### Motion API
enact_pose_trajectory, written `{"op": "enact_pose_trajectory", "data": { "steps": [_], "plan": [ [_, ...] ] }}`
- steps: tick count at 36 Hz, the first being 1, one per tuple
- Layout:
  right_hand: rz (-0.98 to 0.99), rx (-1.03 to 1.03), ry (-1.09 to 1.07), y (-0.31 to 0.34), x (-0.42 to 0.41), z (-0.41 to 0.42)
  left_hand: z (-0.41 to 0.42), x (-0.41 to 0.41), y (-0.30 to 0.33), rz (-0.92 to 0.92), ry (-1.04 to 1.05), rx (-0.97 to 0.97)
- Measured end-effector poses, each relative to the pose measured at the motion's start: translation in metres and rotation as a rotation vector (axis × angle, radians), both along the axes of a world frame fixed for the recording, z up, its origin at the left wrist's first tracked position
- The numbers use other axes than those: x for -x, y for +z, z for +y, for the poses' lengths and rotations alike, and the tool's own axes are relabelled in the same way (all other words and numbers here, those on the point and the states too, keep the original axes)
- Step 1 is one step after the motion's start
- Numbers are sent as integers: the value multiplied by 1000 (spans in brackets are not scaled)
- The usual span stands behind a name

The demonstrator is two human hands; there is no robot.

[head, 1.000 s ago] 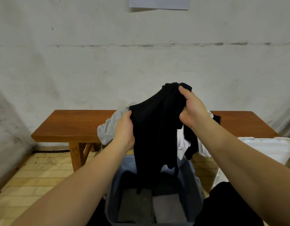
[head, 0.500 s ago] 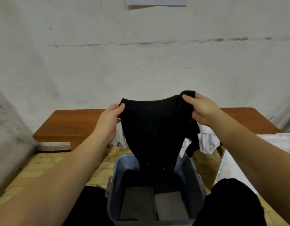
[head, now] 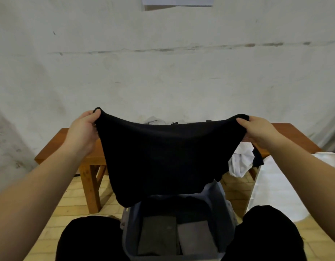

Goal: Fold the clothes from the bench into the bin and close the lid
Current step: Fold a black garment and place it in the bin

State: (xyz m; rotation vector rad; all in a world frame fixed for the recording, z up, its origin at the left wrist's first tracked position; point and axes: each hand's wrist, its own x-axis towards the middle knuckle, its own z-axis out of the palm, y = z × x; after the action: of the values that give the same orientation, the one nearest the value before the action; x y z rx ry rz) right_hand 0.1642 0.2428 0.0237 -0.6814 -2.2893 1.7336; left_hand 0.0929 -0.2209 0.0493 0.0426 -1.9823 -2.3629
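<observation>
Left hand: the left hand (head: 83, 129) pinches one top corner of the black garment (head: 162, 157), thumb and fingers (head: 93, 114) closed on the cloth edge.
Right hand: the right hand (head: 260, 129) pinches the opposite top corner, its fingertips (head: 242, 120) curled over the edge.
Garment: it hangs spread between the two sets of fingers, sagging in the middle, its lower hem dropping below them to just above the bin (head: 227, 206).
Why held so: the wide grip at both corners likely serves to open the cloth flat so that it can be folded; this is a judgement.
Bin: open, directly below the fingers and between the person's knees; two folded dark pieces (head: 157, 234) lie side by side on its bottom.
Lid: the white lid (head: 276, 194) stands below and outside the right fingers, apart from the bin, so closing is not yet done.
Bench: the wooden bench (head: 59, 146) runs behind the garment, beyond both sets of fingers.
Clothes left: a white piece (head: 240, 162) hangs off the bench below the right fingers; a grey piece (head: 153, 120) peeks above the garment's sagging top edge.
Room: a scuffed whitewashed wall (head: 162, 72) behind, a floor of pale yellow bricks (head: 76, 202) beneath.
</observation>
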Motion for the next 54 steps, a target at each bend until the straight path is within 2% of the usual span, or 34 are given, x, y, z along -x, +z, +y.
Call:
{"op": "enact_pose_trajectory", "data": {
  "steps": [4,9,12,15,18,22,25,27,29,32,34,37,40,41,43,45,47,50,54],
  "plan": [
    [-30,-6,-31,10,0,-2,-18,6,6,19,31,80],
    [-108,-10,-15,10,3,1,-27,12,8,40,167,493],
    [-113,123,-36,5,7,4,-34,18,5,-37,190,684],
    [-120,302,-21,1,10,11,-40,21,2,-172,86,672],
    [-45,433,70,4,6,15,-47,24,1,-268,12,545],
    [12,452,128,8,2,18,-56,32,-2,-247,8,443],
    [8,334,196,12,2,18,-54,30,-4,-182,-13,417],
    [-30,149,228,17,0,16,-51,28,-3,-144,-73,438],
    [-89,-169,259,21,0,17,-48,27,-4,-105,-112,518],
    [-170,-647,272,29,-5,13,-46,28,-6,-23,-42,693],
    [-170,-765,249,29,-5,13,-44,25,-4,46,23,821],
    [-97,-828,215,30,-4,15,-40,19,3,154,100,907],
    [9,-693,167,28,1,18,-41,23,6,192,152,911],
    [48,-574,147,29,0,17,-41,26,7,167,150,829],
    [122,-241,110,30,-1,16,-43,31,10,89,106,543],
    [210,87,120,30,0,12,-43,37,12,84,48,252],
    [328,328,135,35,2,4,-43,42,14,100,8,32],
    [405,581,158,36,7,-2,-37,40,23,98,-96,-159],
    [471,762,352,55,-2,-9,-38,34,43,133,-256,-407]
  ]
}}
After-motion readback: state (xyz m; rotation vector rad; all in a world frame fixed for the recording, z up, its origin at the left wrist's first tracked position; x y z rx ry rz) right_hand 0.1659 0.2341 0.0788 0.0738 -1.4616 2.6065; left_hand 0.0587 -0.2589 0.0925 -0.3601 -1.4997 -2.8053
